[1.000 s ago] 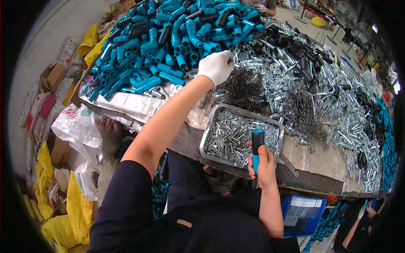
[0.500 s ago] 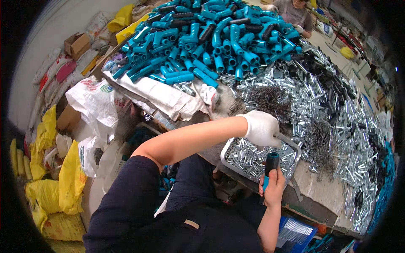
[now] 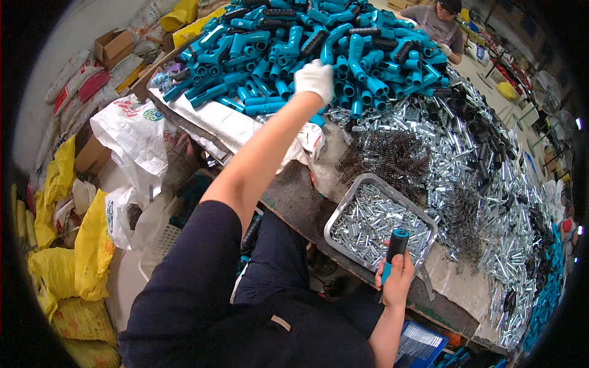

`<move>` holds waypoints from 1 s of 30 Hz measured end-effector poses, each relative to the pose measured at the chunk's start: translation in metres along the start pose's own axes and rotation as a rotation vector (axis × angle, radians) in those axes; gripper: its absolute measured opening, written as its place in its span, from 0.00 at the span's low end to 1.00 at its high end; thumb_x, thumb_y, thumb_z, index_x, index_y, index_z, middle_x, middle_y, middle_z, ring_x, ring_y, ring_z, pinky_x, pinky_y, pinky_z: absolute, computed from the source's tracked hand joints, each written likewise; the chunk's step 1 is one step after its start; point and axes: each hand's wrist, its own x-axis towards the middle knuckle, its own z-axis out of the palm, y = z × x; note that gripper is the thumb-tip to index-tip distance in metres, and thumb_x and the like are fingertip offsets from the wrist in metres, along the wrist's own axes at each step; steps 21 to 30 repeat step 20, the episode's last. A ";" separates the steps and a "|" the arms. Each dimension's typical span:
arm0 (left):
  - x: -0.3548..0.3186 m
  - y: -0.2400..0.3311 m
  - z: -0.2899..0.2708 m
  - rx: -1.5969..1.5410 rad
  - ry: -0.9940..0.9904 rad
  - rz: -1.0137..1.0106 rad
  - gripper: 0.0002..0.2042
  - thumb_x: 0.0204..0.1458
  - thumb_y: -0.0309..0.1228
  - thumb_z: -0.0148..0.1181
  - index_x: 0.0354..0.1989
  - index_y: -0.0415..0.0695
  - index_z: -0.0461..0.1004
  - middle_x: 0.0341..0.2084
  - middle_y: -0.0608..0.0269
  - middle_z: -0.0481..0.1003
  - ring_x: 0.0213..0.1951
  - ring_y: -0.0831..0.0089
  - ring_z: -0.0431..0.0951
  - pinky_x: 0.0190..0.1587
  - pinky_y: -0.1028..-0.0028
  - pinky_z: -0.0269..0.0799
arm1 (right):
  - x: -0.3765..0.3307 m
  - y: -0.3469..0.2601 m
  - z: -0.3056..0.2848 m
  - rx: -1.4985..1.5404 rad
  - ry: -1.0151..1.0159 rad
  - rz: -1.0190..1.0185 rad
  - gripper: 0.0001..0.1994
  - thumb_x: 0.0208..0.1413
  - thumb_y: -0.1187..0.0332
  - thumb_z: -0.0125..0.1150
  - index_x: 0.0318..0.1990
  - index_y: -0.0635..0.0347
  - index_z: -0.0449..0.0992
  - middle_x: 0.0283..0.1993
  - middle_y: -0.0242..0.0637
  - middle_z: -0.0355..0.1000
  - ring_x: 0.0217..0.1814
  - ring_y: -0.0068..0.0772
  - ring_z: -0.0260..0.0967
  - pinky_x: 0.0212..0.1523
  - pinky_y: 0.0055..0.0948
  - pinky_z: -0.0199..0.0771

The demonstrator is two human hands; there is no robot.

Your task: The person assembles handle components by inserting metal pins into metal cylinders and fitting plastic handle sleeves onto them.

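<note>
My left hand [image 3: 315, 81], in a white glove, is stretched out to the front edge of a heap of teal angled plastic tubes [image 3: 358, 58], some with black sleeves. The back of the hand hides its fingers, so whether it grips a tube is unclear. Bare and closed, my right hand [image 3: 397, 276] holds a black-and-teal tubular handle [image 3: 398, 243] upright, its open end on top. Behind that handle a metal tray [image 3: 347, 199] of small shiny metal pins lies on the table. The tray's near right corner is partly covered by the handle.
Dark coil springs [image 3: 392, 158] lie behind the tray. Loose metal tubes [image 3: 460, 132] spread over the right side of the table. A thin metal strip [image 3: 426, 283] sits by the front edge. Sacks and yellow bags [image 3: 58, 270] fill the left. Another person [image 3: 437, 24] stands at the far right.
My left hand has moved from above the tray, near the handle's top, up and left to the teal heap. My right hand still holds the handle, slightly lower in view.
</note>
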 end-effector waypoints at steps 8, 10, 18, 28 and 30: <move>-0.007 -0.031 0.011 0.065 -0.228 0.126 0.14 0.45 0.25 0.57 0.43 0.47 0.75 0.47 0.48 0.71 0.43 0.52 0.79 0.44 0.58 0.77 | -0.002 0.004 -0.004 0.010 -0.012 -0.022 0.23 0.66 0.49 0.48 0.52 0.63 0.69 0.20 0.30 0.62 0.12 0.16 0.56 0.12 0.18 0.54; -0.009 -0.032 0.003 0.010 -0.007 0.105 0.08 0.47 0.23 0.55 0.36 0.45 0.74 0.42 0.48 0.72 0.39 0.50 0.80 0.39 0.56 0.77 | -0.001 0.003 -0.005 0.001 -0.006 -0.015 0.23 0.66 0.49 0.48 0.52 0.64 0.69 0.20 0.30 0.63 0.12 0.16 0.56 0.12 0.18 0.53; -0.120 0.075 -0.125 -1.312 -0.295 -0.084 0.15 0.51 0.36 0.63 0.36 0.38 0.68 0.28 0.58 0.76 0.33 0.64 0.79 0.40 0.70 0.73 | -0.001 -0.004 -0.004 -0.052 -0.030 0.048 0.21 0.67 0.53 0.45 0.54 0.61 0.69 0.20 0.29 0.63 0.12 0.15 0.55 0.11 0.17 0.52; -0.136 0.082 -0.124 -1.213 -0.357 0.072 0.19 0.50 0.36 0.64 0.46 0.41 0.67 0.34 0.57 0.77 0.38 0.66 0.79 0.50 0.74 0.70 | -0.002 -0.005 -0.006 -0.032 -0.044 0.031 0.22 0.67 0.52 0.46 0.56 0.61 0.69 0.20 0.30 0.63 0.12 0.15 0.55 0.11 0.17 0.52; -0.136 0.082 -0.124 -1.213 -0.357 0.072 0.19 0.50 0.36 0.64 0.46 0.41 0.67 0.34 0.57 0.77 0.38 0.66 0.79 0.50 0.74 0.70 | -0.002 -0.005 -0.006 -0.032 -0.044 0.031 0.22 0.67 0.52 0.46 0.56 0.61 0.69 0.20 0.30 0.63 0.12 0.15 0.55 0.11 0.17 0.52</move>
